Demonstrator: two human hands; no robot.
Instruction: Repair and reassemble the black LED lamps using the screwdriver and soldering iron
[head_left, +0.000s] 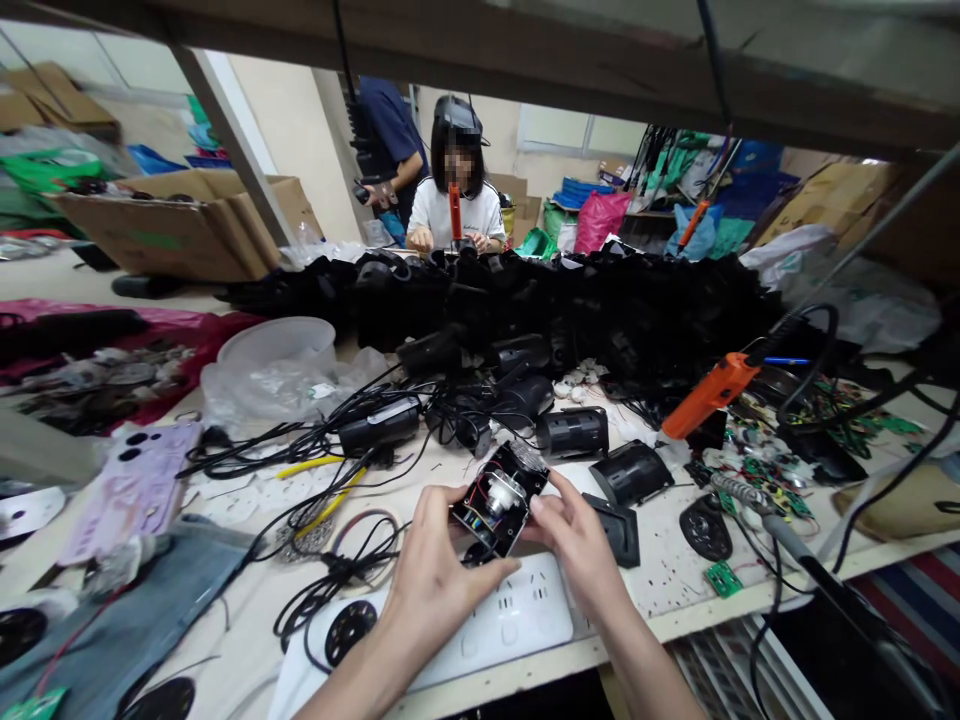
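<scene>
Between my two hands is an opened black camera housing [517, 480], with a white round part and thin coloured wires showing inside. My left hand [435, 570] grips its left side and lower edge, thumb across the front. On the right side, the fingers of my right hand [570, 525] are closed on the same housing. Directly below it lies a white power strip [536, 605] with several sockets. A black cable [330, 590] loops beside my left wrist. Close to my right hand rests a flat black cover [615, 530].
An orange electric screwdriver [709, 395] hangs at the right, near green circuit boards [724, 578] and a soldering iron [787, 540]. Black camera shells [574, 432] and a dark heap [570, 300] fill the middle. A phone [131, 490] lies left. Across the bench sits a person [457, 205].
</scene>
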